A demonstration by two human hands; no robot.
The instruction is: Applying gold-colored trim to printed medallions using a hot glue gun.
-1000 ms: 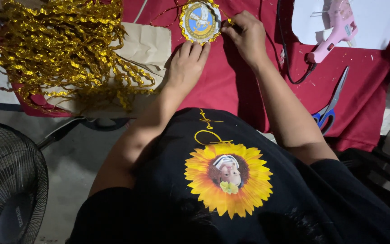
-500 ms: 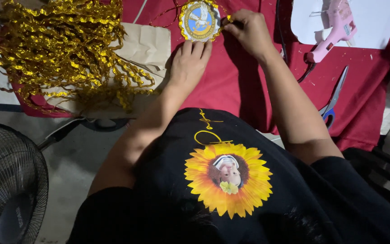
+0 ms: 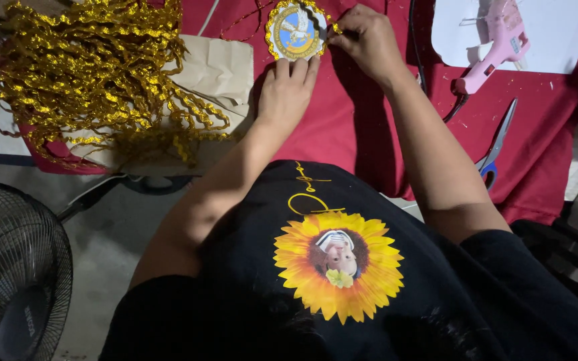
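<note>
Round medallion [image 3: 296,31] with gold scalloped edge and a bird picture lies on the red-clothed surface [image 3: 342,127]; left hand [image 3: 285,90] lies flat just below it, fingers together, fingertips touching its lower rim. Right hand [image 3: 368,40] is at the medallion's right edge, fingers pressed together pinching gold trim there. Gold ribbon pile [image 3: 88,73] sits well left of the medallion, pink glue gun [image 3: 496,47] and scissors [image 3: 493,150] right of it.

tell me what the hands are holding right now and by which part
The right hand pinches the gold trim at the right edge of the round medallion. The left hand presses its fingers on the lower rim, steadying it on the red cloth.
</note>
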